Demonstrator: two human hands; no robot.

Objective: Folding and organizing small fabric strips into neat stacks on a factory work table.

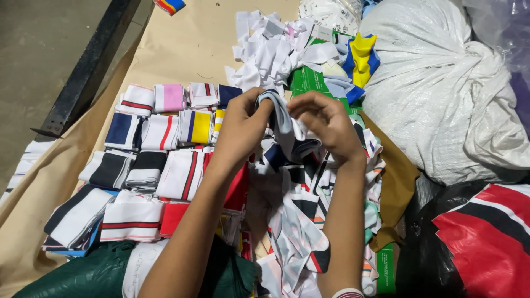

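Note:
My left hand [243, 122] and my right hand [326, 124] are raised together over the middle of the table. Both pinch one folded strip of ribbed knit fabric [288, 128], pale grey-white with a dark navy edge, which droops between them. Directly beneath lies a loose heap of striped knit strips [309, 187] in white, black, red and teal. To the left, folded striped pieces [165, 160] lie sorted in rows of small stacks on brown paper.
A pile of white fabric strips [270, 47] sits at the back, beside yellow and blue pieces [361, 58]. A big white woven sack [441, 83] fills the right. A black bag with red-and-white cloth [486, 232] is at lower right. A dark metal bar [88, 66] runs along the left.

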